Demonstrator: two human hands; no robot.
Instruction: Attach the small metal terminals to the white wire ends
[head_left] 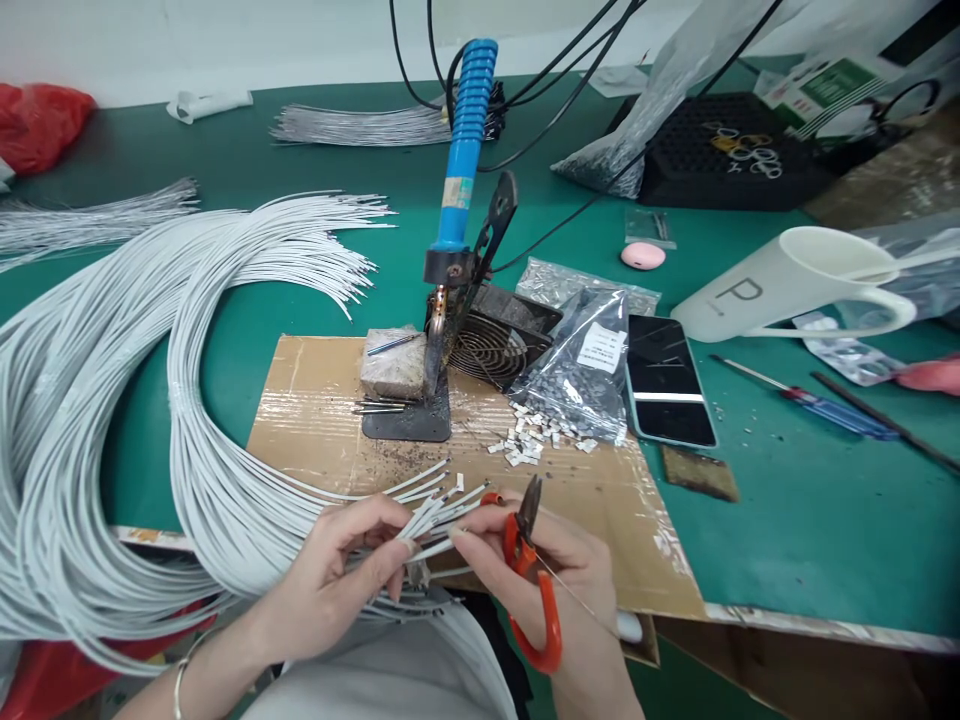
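Observation:
My left hand (341,575) is closed around the ends of several white wires (431,505), part of a big looped bundle of white wires (112,400) that runs off to the left. My right hand (559,580) grips red-handled scissors (534,590), blades pointing up by the wire ends, and its fingertips touch one wire tip. Both hands hover over the near edge of a cardboard sheet (315,400). On the cardboard stand a blue-handled soldering iron (461,170) in its metal stand and a small block (394,362).
Small white terminals (529,440) lie spilled beside a bag of parts (581,365). A fan (487,345), a phone (667,380), a tipped white mug (787,285), a screwdriver (810,400) and a black tray (720,150) sit on the green table (787,520).

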